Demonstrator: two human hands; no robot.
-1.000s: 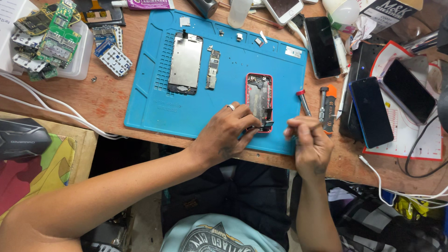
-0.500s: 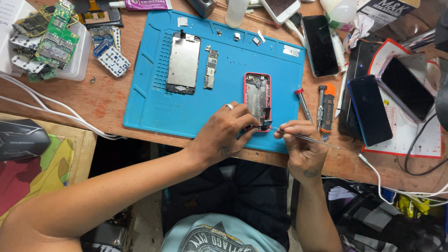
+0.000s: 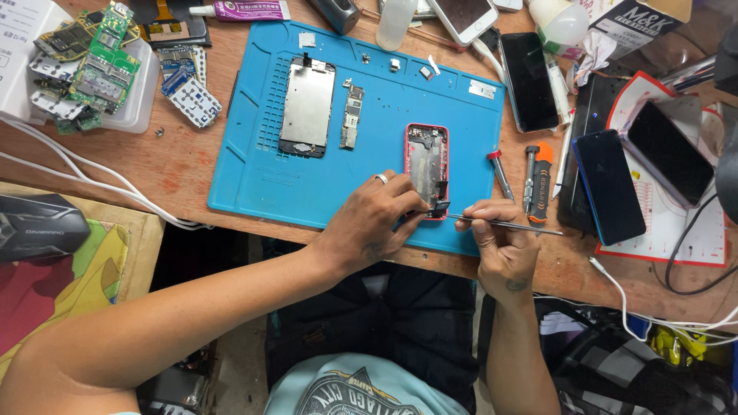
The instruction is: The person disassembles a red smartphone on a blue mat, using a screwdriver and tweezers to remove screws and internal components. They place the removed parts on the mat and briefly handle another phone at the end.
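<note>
In the head view, the left hand (image 3: 377,219) lay across the near edge of the blue work mat (image 3: 254,177), its fingers curled down and pinching the bottom end of the opened phone shell (image 3: 427,165), apparently to pin it flat so it would not slide under the tool. The right hand (image 3: 496,242) held a thin metal tool (image 3: 503,224) nearly level, fingers closed round its shaft like a pen, the tip reaching left to a small dark part at the shell's lower edge, just beside the left fingertips. The shell sat on the mat's right half, upright to the viewer, with a pinkish-red rim and a bare grey metal inside, its screen gone and small components showing at top and bottom. A separate metal plate (image 3: 307,107) and a narrow circuit board (image 3: 351,117) lay apart to its left on the mat, likely kept there within reach. Two screwdrivers (image 3: 530,180) rested on the wooden table (image 3: 177,165) just right of the mat, beside several dark phones (image 3: 607,188).
</note>
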